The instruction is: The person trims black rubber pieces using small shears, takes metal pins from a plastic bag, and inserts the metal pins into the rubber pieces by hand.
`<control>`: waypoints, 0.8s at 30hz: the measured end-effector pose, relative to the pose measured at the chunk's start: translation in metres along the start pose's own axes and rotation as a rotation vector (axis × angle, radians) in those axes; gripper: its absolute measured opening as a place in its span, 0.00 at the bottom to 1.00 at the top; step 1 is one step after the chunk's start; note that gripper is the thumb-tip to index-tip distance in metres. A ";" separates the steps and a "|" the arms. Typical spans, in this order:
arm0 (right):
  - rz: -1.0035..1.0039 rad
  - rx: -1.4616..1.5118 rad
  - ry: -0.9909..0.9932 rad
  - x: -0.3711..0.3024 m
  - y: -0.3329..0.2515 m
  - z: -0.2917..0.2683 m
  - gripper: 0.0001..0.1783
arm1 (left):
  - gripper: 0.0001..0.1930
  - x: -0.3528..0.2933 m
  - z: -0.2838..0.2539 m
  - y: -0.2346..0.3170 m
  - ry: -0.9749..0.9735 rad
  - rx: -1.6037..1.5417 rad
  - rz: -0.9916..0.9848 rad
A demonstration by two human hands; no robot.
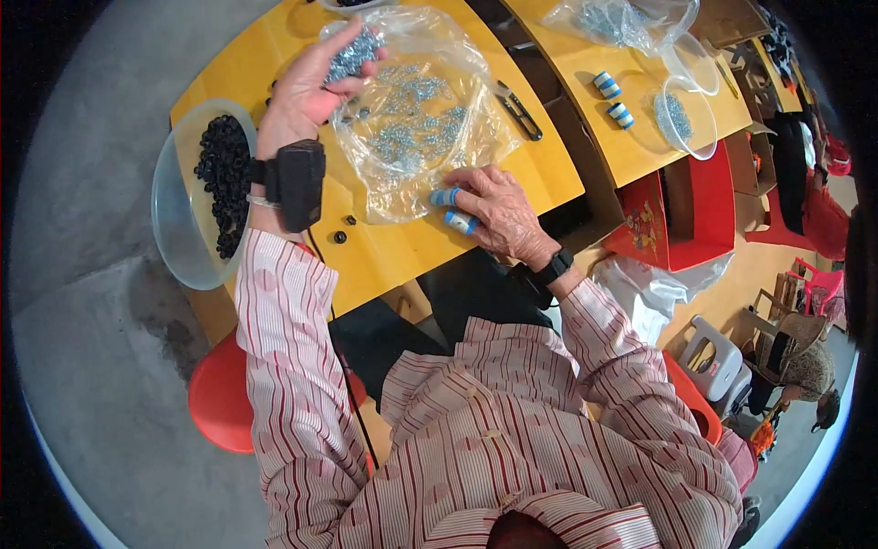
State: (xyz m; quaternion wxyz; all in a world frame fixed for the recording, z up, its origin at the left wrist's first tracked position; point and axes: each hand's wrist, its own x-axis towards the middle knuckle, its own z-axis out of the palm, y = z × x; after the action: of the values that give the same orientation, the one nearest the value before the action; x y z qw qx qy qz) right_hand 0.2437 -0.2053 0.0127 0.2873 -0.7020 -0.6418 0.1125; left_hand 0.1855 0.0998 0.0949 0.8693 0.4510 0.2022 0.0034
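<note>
Over the far left of the yellow table [530,174], my left hand [306,80] is cupped palm up around a heap of small silvery-blue metal parts [352,57]; they look like springs or screws, too small to tell. Below it lies a clear plastic bag [366,174] spread on the table, with more of the same metal parts [407,137] scattered on it. My right hand [501,215] rests at the bag's near edge, its fingers closed on two small blue-and-white cylinders [460,221]. Some fingertips are hidden behind the cylinders.
A clear bowl [174,220] of black parts stands at the left edge. Thread snips [519,112] lie right of the bag. On a second table are two more blue-and-white cylinders [613,99] and a clear tub [697,137] of metal parts. A red box [681,215] stands below.
</note>
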 end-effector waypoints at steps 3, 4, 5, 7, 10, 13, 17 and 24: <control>0.000 -0.012 -0.013 0.003 -0.004 -0.002 0.16 | 0.17 -0.012 0.008 0.010 0.133 0.066 0.090; -0.007 -0.007 -0.001 0.003 -0.004 -0.001 0.16 | 0.18 -0.016 0.006 0.018 0.006 0.081 0.065; 0.014 -0.018 0.010 -0.002 0.001 -0.002 0.16 | 0.18 -0.012 0.023 0.017 -0.018 0.072 0.049; -0.010 -0.010 0.023 0.001 0.000 0.001 0.16 | 0.11 -0.038 0.066 0.026 0.161 0.271 0.107; -0.013 -0.022 0.013 0.000 0.002 0.001 0.17 | 0.15 -0.041 0.066 0.025 0.140 0.285 0.119; -0.006 -0.020 0.000 0.000 0.002 0.003 0.17 | 0.19 -0.046 0.064 0.024 0.156 0.361 0.098; -0.019 -0.034 0.011 0.002 0.001 0.002 0.17 | 0.18 -0.040 0.037 0.014 0.124 0.519 0.133; -0.014 -0.052 0.025 -0.004 0.005 0.005 0.15 | 0.20 -0.038 0.038 -0.004 0.023 0.574 0.078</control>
State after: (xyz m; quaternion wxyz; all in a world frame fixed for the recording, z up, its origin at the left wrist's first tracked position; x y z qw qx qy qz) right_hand 0.2448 -0.2084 0.0053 0.2778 -0.7061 -0.6458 0.0851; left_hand 0.1637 0.0602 0.1243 0.7030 0.6859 0.1873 -0.0155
